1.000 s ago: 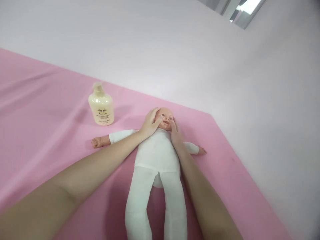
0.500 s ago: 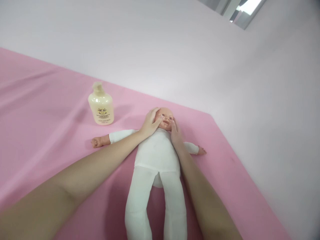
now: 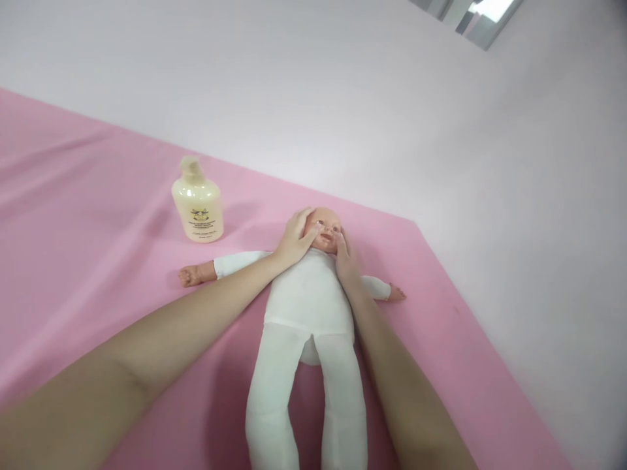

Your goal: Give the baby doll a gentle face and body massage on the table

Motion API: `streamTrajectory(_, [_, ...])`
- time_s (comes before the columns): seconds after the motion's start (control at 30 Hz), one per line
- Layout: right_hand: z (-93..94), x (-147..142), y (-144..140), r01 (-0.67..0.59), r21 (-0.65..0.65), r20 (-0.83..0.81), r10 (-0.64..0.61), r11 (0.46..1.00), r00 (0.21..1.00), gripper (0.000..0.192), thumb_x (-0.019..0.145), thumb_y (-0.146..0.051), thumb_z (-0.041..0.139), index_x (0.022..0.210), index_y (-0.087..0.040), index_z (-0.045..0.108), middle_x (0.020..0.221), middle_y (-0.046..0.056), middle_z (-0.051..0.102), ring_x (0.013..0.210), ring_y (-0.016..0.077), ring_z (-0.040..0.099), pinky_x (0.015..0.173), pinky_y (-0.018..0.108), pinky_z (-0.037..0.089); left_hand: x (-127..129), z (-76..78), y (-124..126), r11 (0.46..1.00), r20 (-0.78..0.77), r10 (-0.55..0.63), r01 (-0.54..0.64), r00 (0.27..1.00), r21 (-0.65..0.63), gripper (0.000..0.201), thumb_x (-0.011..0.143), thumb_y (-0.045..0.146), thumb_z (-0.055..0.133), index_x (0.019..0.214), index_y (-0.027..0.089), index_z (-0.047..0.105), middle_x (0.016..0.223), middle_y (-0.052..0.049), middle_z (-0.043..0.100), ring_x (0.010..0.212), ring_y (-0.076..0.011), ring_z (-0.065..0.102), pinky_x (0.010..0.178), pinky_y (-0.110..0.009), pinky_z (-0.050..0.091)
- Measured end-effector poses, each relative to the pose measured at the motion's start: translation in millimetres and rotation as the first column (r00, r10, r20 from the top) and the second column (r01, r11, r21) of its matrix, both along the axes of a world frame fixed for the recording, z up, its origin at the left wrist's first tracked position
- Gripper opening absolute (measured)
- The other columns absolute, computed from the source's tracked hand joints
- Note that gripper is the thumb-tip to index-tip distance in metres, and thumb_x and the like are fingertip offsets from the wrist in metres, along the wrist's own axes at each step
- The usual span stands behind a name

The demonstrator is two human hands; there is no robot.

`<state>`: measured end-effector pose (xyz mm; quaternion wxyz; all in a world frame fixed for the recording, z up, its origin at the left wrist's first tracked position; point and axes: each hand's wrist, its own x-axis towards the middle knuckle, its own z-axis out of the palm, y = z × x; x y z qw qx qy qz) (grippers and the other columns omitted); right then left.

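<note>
Pink cloth (image 3: 88, 215), creased; white surround (image 3: 294, 85); pump bottle (image 3: 198, 207), upright; doll (image 3: 309, 294), supine, left hand (image 3: 294, 243) and right hand (image 3: 345, 262) loosely cupped against its cheeks

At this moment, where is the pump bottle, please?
In the head view, the pump bottle stands on the pink cloth, left of the person's left hand, just beyond the fist of the doll on that side.

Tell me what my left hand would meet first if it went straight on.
The doll's head, it seems: your left hand appears to rest against its side, though depth is hard to judge.
</note>
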<state>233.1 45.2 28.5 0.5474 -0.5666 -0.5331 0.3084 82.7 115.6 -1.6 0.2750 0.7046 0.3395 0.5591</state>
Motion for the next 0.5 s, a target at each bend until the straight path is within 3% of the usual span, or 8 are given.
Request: streamTrajectory(0.5, [-7.9,4.2,6.0,-0.021,0.038,-0.017,0.021,0.999,1.000,0.067,0.095,-0.067,0.047,0.147,-0.025,0.054,0.156,0.007,0.054,0.146,0.0242,0.050,0.124,0.046,0.038,1.0,-0.7,0.8,1.000,0.008,0.001,-0.002,1.000,0.015,0.055,0.101,0.053,0.048,0.144,0.019,0.047,0.153,-0.016,0.050,0.145,-0.0271,0.045,0.126,-0.047,0.031])
